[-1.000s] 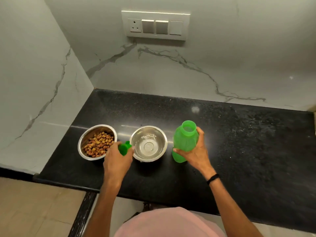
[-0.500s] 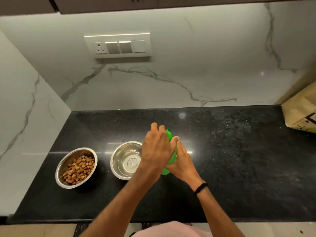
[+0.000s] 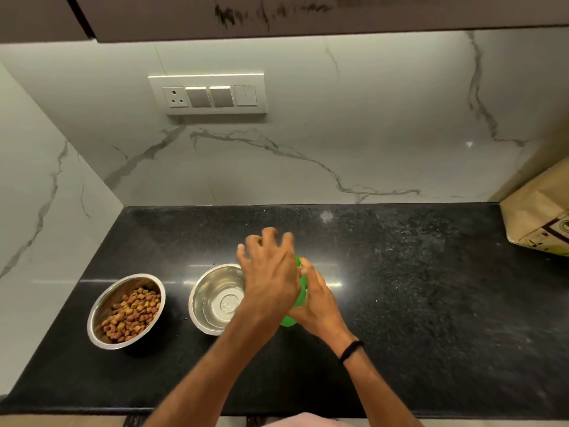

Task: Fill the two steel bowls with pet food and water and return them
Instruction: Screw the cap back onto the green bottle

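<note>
Step in hand, by my read: the water stage, w/ the bottle being worked at its top. Green bottle stands on the bench just R of the second bowl; touching its rim or just clear, can't tell. R hand has its grip wrapped round the bottle's body on the side away from that bowl, steadying it. L hand sits over the bottle's top, forearm crossing the second bowl's R edge. Its fingers are part-spread & blurred, so I can't tell whether that grip is clamped on a cap or only resting there.

Kibble bowl is L of the second bowl, near but apart, w/ brown kibble piled inside, so the food half looks done.

Next, prob.: finish w/ the bottle, let go, then lift both bowls & carry them back. That calls for a level carry, esp. if the second bowl holds water. Steel is slick, so a firm hold at the rims, one bowl per hand.

Hard to make out:
- Bottle's neck, mouth & any cap are hidden under the L hand; only a green sliver & the base show.
- Water level in the second bowl is unclear: glare, stamped base visible, maybe clear water.
- Paper bag, well R of the second bowl, is cut off by the frame edge; print unreadable.
- Where the bowls go back to is not in view.
</note>
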